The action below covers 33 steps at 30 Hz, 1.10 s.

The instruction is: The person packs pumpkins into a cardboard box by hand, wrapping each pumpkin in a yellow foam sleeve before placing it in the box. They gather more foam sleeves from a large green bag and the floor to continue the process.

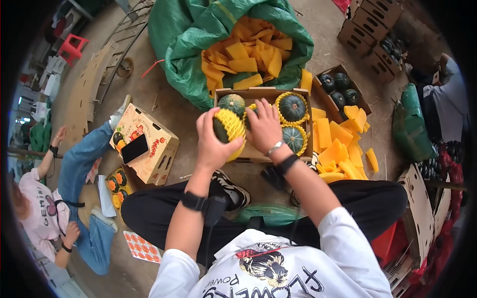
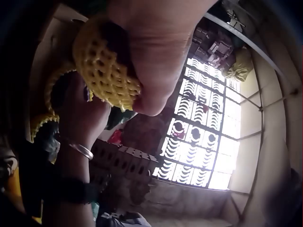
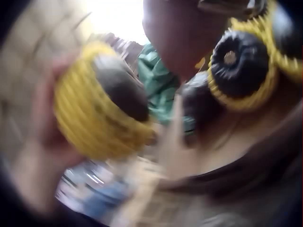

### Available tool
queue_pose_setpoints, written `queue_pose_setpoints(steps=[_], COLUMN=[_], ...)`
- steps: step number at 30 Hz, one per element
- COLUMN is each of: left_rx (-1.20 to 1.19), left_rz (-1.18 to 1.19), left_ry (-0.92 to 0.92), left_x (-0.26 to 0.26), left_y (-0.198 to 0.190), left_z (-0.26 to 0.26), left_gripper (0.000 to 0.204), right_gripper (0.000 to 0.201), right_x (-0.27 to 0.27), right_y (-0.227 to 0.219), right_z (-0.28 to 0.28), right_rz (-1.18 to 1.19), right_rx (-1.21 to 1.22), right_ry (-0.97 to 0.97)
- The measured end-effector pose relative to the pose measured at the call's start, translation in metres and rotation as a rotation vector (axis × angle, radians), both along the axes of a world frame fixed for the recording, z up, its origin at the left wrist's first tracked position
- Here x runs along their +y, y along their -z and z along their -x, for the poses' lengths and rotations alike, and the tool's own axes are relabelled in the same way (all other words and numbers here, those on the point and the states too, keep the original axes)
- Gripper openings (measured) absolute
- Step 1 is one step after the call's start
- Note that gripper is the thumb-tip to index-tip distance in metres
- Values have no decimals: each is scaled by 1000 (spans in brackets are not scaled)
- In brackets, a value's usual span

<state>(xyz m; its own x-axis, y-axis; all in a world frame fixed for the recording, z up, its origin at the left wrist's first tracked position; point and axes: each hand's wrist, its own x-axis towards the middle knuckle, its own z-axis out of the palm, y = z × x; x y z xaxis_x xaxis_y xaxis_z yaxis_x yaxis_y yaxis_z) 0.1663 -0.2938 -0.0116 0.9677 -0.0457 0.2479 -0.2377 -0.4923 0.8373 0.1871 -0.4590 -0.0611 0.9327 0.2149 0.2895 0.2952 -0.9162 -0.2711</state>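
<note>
Your left hand (image 1: 211,141), gripping a netted pumpkin (image 1: 231,130), blocks the near left of the box (image 1: 268,93); your right hand (image 1: 265,128) fills its middle, more netted pumpkins (image 1: 293,108) the right. Green sack (image 1: 181,54) crowds the far edge. You've bare floor (image 1: 171,115) toward the printed carton (image 1: 160,158); right wrist view's blurred, pumpkin gaps uncertain.

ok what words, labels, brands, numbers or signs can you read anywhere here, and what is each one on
"FLOWER", on the wearer's white shirt; any last letter is unclear.
"Power", on the same shirt.
"GEMINI", on the other person's pink shirt.
"PUMPKINS", on the printed carton; the lettering before it is too small to be sure of.
Too small or blurred: the carton's red lettering and the red print on the white shirt.
</note>
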Motion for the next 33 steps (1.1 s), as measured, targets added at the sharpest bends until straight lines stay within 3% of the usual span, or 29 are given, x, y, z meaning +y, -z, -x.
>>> queue_pose_setpoints(steps=[2,3,5,6,8,10,12,13,16,18,19,20,21,22,23,24,26,27,28,30,31,32,33], left_rx=[-89,-72,29,47,21,48,86,120,21,0,7,7,149,155,82,-3,89,55,21,61,111,106,156], left_rz=[-191,-419,-806,-807,-884,-917,-980,-1003,-920,-806,-633,-460,-337,-336,-427,-520,-682,-713,-743,-658,-573,-576,-548], left_ry=[41,57,122,129,89,151,325,328,341,358,364,360,320,320,242,161,69,41,7,49,103,95,135], left_x=[-15,-19,-14,-17,-26,-29,-28,-31,-25,-14,-5,2,6,5,3,1,-15,-19,-20,-7,0,5,10], left_y=[16,27,51,55,59,59,59,55,58,61,70,79,75,75,73,70,63,67,71,62,56,38,8], left_z=[-17,-18,-16,-13,-16,-17,-21,-22,-24,-25,-26,-31,-32,-26,-20,-16,-4,1,6,8,8,12,18], left_gripper=[74,75,79,79,79,77,74,72,72,81,81,82,76,76,73,70,61,60,58,59,59,59,63], right_gripper=[40,37,54,60,69,67,68,68,68,62,48,28,17,23,23,22,26,27,26,32,37,44,52], right_x=[2,-2,-14,-23,-33,-43,-38,-35,-36,-40,-43,-44,-42,-36,-30,-30,-44,-66,-81,-88,-79,-63,-45], right_y=[51,61,39,20,24,19,19,22,20,16,-1,-20,-41,-60,-39,-27,55,142,188,200,172,116,56], right_z=[-16,-22,-25,-21,-25,-31,-32,-31,-28,-17,-5,16,41,56,76,86,98,125,126,135,123,113,110], right_rz=[243,280,228,180,138,52,111,140,180,-80,-245,-330,-258,-161,-15,303,480,658,526,443,337,225,15], right_rx=[-139,-100,85,201,192,246,277,257,245,89,81,176,423,734,816,936,1069,648,758,419,618,825,781], right_ry=[8,3,-62,-146,-198,-318,-330,-306,-289,-249,-294,-276,-326,-391,-454,-475,-300,-127,-66,-176,-322,-469,-490])
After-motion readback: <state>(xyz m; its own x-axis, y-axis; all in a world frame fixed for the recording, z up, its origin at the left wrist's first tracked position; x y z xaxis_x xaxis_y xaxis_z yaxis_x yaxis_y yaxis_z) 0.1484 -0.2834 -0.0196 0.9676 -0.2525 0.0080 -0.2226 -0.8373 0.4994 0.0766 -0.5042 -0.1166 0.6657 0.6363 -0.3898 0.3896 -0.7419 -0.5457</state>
